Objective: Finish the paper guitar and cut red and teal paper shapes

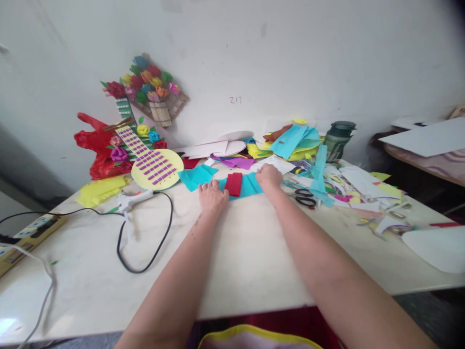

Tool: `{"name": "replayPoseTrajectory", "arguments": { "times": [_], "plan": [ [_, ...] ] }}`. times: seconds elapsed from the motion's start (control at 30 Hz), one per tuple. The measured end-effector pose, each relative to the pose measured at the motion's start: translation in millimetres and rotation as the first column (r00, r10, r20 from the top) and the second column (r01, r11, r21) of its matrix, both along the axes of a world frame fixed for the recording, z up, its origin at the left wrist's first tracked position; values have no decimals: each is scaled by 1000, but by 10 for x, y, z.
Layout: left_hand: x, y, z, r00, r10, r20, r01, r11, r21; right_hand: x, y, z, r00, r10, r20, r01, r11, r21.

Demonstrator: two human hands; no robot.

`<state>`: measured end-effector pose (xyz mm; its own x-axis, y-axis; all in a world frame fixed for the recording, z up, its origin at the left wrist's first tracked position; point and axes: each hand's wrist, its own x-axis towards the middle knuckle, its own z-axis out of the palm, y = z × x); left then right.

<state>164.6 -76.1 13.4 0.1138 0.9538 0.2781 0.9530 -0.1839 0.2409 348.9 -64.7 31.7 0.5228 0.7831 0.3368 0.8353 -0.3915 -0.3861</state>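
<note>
A strip of blue crepe paper (250,184) lies on the table between my two hands. A folded red piece of crepe paper (233,184) rests on top of it, nearer my left hand. My left hand (213,198) is closed at the strip's left part, fingers curled onto the paper. At the right end my right hand (269,178) is closed with its fingers pinched on the blue paper. The fingertips of both hands are partly hidden. Another blue paper piece (198,177) lies just left of my left hand.
A white glue gun (136,198) with a looped black cord is at left, near a power strip (32,235). A yellow paper guitar (157,169) stands behind. Black-handled scissors (305,198), paper scraps (358,186) and a green bottle (338,140) are at right.
</note>
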Motion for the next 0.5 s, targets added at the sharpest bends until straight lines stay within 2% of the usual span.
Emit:
{"name": "replayPoseTrajectory", "arguments": {
  "times": [0.1, 0.2, 0.27, 0.4, 0.47, 0.5],
  "plan": [
    [66, 1, -47, 994, -99, -42, 100, 994, 34, 266, 18, 16, 997, -74, -27, 67, 977, -201],
    [121, 34, -113, 960, -260, -103, 251, 963, -97, 384, 49, -5, 998, -41, -43, 25, 943, -333],
    [139, 61, -152, 944, -305, -124, 278, 939, -201, 414, 68, -12, 997, -20, -80, -11, 929, -371],
    [143, 93, -194, 940, -301, -161, 259, 936, -239, 454, 84, 14, 969, 96, -230, -161, 944, -287],
    [140, 100, -203, 941, -295, -165, 254, 939, -232, 464, 78, 22, 919, 168, -358, -235, 960, -152],
    [139, 102, -206, 941, -296, -165, 256, 939, -228, 464, 72, 19, 860, 199, -470, -260, 963, -67]
  ]
}}
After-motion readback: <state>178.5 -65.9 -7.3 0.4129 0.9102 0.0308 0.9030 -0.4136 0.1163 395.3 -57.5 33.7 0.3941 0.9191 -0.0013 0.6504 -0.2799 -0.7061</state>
